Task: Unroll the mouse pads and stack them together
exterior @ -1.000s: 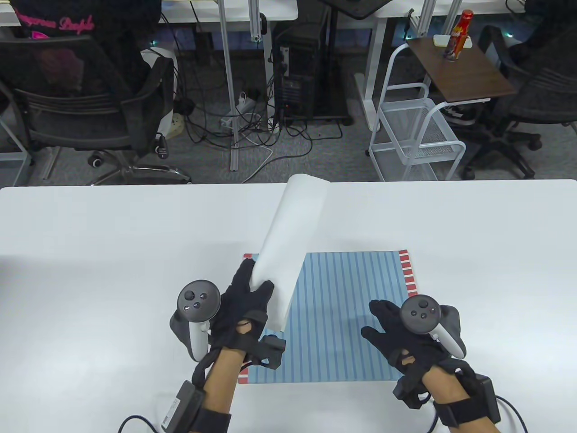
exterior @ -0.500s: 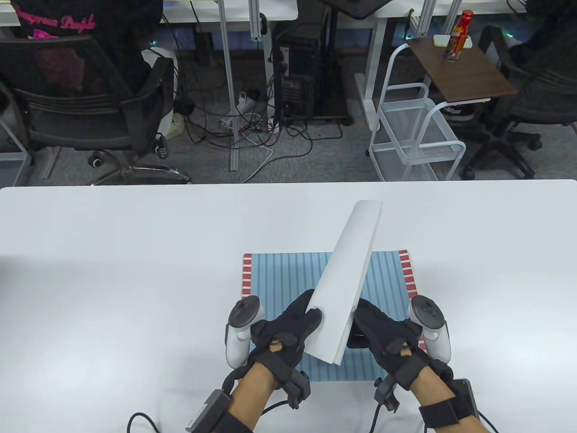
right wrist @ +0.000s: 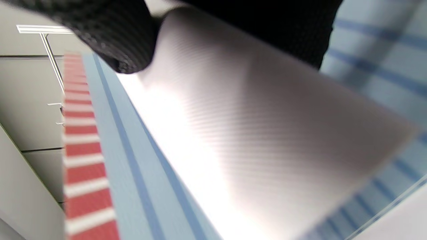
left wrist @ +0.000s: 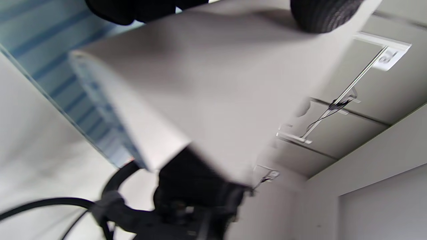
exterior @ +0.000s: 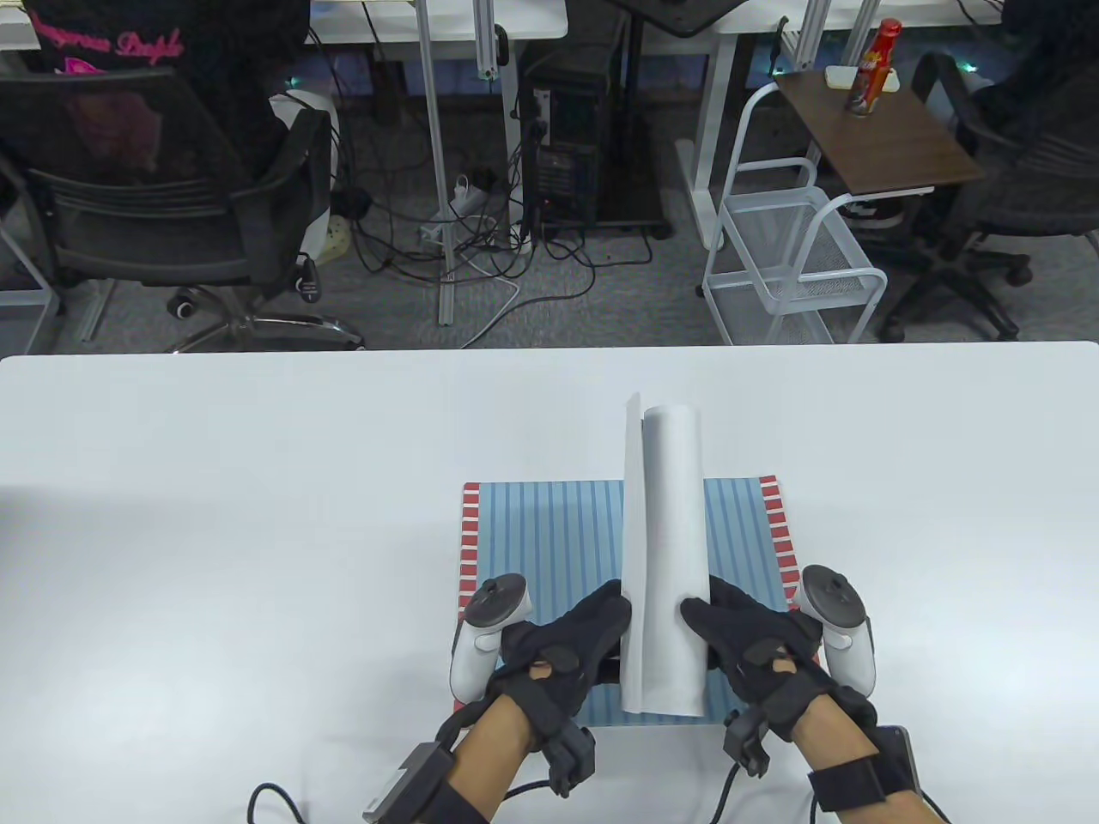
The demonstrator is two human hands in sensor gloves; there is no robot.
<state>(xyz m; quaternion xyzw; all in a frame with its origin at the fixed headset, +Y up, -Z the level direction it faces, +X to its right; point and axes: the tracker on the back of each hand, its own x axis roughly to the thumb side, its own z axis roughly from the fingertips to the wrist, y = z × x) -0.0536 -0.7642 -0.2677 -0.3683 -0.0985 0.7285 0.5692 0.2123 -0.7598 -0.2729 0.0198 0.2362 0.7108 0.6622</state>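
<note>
A blue striped mouse pad (exterior: 549, 549) with red-and-white end bands lies flat on the white table near the front edge. A white rolled mouse pad (exterior: 665, 549) is held lengthwise above it, pointing away from me, with its loose edge lifted off the roll on the left. My left hand (exterior: 592, 622) grips the loose edge at the near end. My right hand (exterior: 725, 627) grips the roll itself at the near end. The white pad fills the left wrist view (left wrist: 206, 86) and the right wrist view (right wrist: 253, 133), with the striped pad behind it (right wrist: 110, 166).
The white table (exterior: 215, 481) stretches wide to both sides. Beyond its far edge are office chairs (exterior: 163, 189), a white wire cart (exterior: 798, 257) and cables on the floor.
The left hand carried the white roll from the left over the striped pad. The right hand joined it at the near end. The roll swung straight and its loose edge has come off.
</note>
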